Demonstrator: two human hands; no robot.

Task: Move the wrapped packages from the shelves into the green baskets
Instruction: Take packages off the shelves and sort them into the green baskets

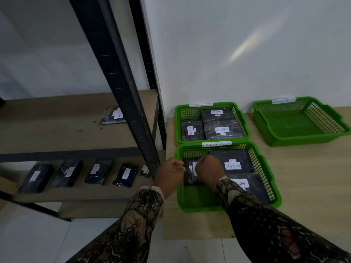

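Observation:
My left hand (pixel 169 174) and my right hand (pixel 208 170) both grip a black wrapped package (pixel 190 172) with a white label, held over the left part of the near green basket (pixel 201 205). Two packages marked RETURN (pixel 232 165) lie in that basket's right half. The middle green basket (pixel 177 118) behind it holds three labelled packages (pixel 221 130). A third green basket (pixel 302 126) stands to the right with nothing in it. Several black packages (pixel 99 171) lie in a row on the lower shelf, and one package (pixel 114 116) sits on the shelf above.
The black metal rack upright (pixel 121 82) stands between the shelves and the baskets, close to my left hand. A white wall (pixel 247 54) rises behind the baskets. They rest on a wood-look floor strip (pixel 313 177); white tiles (pixel 38 240) lie nearer to me.

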